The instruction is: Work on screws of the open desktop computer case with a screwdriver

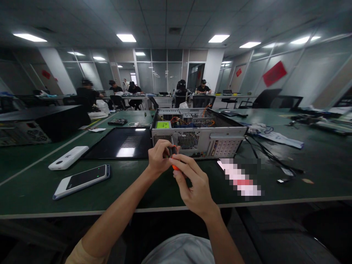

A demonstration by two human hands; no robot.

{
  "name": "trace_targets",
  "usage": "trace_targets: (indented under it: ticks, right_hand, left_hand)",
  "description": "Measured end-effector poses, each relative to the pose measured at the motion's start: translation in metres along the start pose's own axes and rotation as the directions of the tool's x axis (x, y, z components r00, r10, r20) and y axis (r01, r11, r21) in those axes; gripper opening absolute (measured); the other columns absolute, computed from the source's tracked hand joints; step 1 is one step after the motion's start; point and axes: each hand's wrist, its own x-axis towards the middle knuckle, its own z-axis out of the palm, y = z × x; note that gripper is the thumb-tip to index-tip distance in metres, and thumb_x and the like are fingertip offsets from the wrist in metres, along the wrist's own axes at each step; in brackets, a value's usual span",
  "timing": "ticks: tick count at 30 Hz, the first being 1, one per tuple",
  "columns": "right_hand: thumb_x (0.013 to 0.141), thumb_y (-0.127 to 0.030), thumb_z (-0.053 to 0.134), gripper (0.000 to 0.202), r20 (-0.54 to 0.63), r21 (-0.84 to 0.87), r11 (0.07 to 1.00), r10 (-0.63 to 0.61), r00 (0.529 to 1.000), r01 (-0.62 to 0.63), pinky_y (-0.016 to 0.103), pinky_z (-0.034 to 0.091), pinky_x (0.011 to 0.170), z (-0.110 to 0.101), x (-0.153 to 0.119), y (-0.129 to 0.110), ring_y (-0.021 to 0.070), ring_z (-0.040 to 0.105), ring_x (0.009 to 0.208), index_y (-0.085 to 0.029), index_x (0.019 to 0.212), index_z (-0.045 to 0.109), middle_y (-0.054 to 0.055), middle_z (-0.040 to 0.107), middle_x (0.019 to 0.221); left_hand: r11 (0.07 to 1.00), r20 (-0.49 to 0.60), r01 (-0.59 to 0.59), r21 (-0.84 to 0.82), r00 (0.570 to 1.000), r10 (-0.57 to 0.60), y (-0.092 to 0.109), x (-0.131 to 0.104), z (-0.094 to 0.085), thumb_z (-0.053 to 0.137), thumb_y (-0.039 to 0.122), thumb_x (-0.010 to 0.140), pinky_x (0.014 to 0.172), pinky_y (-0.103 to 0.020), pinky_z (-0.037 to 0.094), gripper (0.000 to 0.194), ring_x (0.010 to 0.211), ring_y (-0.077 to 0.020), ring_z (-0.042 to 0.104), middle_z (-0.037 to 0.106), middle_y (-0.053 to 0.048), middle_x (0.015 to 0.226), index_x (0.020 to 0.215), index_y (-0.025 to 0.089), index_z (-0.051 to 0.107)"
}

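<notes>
Both hands meet in front of an open computer case that lies on its side, its rear panel toward me. Between my fingers is a small orange-and-black tool, seemingly a screwdriver; its ends are mostly hidden. My left hand pinches the dark upper part. With thumb and fingertips, my right hand grips the orange lower part. Inside the case, a bright green label and coloured wires show. The black side panel rests flat on the table to the left of the case.
On the green table lie a white power bank and a phone-like device at left. Another black computer case stands beyond them. Black cables and a blurred pink item are at right. Several people sit farther back.
</notes>
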Motion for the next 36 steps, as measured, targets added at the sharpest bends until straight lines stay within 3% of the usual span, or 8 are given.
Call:
trace_targets:
  ticks: [4,8,10,13,19,29,33,36]
  right_hand:
    - [0.1,-0.014,0.056,0.036,0.01,-0.015,0.999,0.034,0.999,-0.034,0.028,0.065,0.083,0.006,-0.003,0.001,0.0182,0.07,0.111,-0.027,0.133,0.063,0.01,0.06,0.138]
    - [0.091,-0.024,0.074,0.032,-0.274,0.01,0.985,0.169,0.947,-0.173,0.021,0.058,0.054,0.018,-0.004,0.0,0.0103,0.068,0.073,-0.026,0.122,0.064,0.006,0.064,0.118]
    - [0.088,-0.024,0.078,0.024,-0.324,0.054,0.976,0.216,0.921,-0.21,0.021,0.056,0.051,0.021,-0.004,0.0,0.0072,0.063,0.061,-0.024,0.108,0.065,0.002,0.064,0.105]
    - [0.088,-0.024,0.079,0.016,-0.282,0.059,0.981,0.194,0.94,-0.184,0.022,0.057,0.053,0.02,-0.004,0.0,0.0077,0.062,0.06,-0.023,0.101,0.069,0.003,0.067,0.102]
    - [0.093,-0.017,0.071,0.02,-0.294,0.031,0.991,0.135,0.946,-0.132,0.032,0.066,0.073,0.014,-0.004,0.001,0.0171,0.074,0.084,-0.026,0.111,0.075,0.007,0.074,0.117]
    - [0.096,-0.016,0.062,0.027,-0.198,0.082,0.99,0.126,0.972,-0.112,0.033,0.068,0.077,0.02,-0.004,-0.003,0.0197,0.074,0.097,-0.027,0.119,0.071,0.008,0.07,0.129]
    - [0.09,-0.021,0.074,0.029,-0.36,0.046,0.985,0.171,0.917,-0.166,0.024,0.06,0.052,0.023,-0.003,-0.003,0.0099,0.066,0.063,-0.025,0.117,0.067,0.008,0.067,0.118]
    - [0.09,-0.021,0.074,0.019,-0.364,0.046,0.984,0.177,0.914,-0.172,0.023,0.057,0.048,0.022,-0.002,-0.002,0.0079,0.062,0.056,-0.024,0.108,0.069,0.005,0.067,0.106]
  left_hand:
    - [1.0,0.01,0.018,-0.014,1.0,-0.018,0.001,0.0,-0.001,0.078,0.023,0.087,0.047,-0.015,0.04,0.022,0.053,-0.0029,0.049,0.06,0.004,0.083,0.092,0.019,0.057]
    - [0.997,0.029,0.043,-0.06,0.999,-0.041,-0.002,-0.003,0.001,0.079,0.026,0.087,0.046,-0.014,0.04,0.023,0.052,-0.0028,0.049,0.061,0.003,0.084,0.092,0.019,0.057]
    - [0.997,0.017,0.051,-0.055,0.999,-0.05,-0.003,-0.004,0.002,0.081,0.027,0.085,0.044,-0.014,0.039,0.026,0.051,-0.0026,0.049,0.061,0.003,0.084,0.092,0.019,0.058]
    - [0.998,0.011,0.04,-0.048,0.999,-0.04,-0.003,-0.002,0.001,0.082,0.03,0.084,0.043,-0.014,0.038,0.028,0.05,-0.0028,0.05,0.061,0.003,0.083,0.091,0.019,0.058]
    - [0.997,0.027,0.037,-0.071,0.999,-0.036,-0.004,-0.002,0.0,0.08,0.031,0.086,0.043,-0.014,0.039,0.024,0.049,-0.0015,0.05,0.063,0.003,0.086,0.093,0.019,0.06]
    - [0.997,-0.006,0.057,-0.047,0.998,-0.057,0.0,-0.001,0.002,0.081,0.03,0.086,0.045,-0.014,0.039,0.025,0.049,-0.0018,0.05,0.062,0.004,0.083,0.09,0.019,0.059]
    - [0.988,0.003,0.11,-0.11,0.994,-0.111,0.0,-0.002,0.003,0.082,0.031,0.084,0.043,-0.014,0.039,0.027,0.049,-0.0018,0.051,0.061,0.004,0.083,0.09,0.019,0.06]
    - [0.986,-0.001,0.118,-0.116,0.993,-0.119,0.0,-0.002,0.003,0.082,0.033,0.084,0.043,-0.014,0.039,0.027,0.049,-0.0015,0.051,0.061,0.004,0.084,0.091,0.019,0.06]
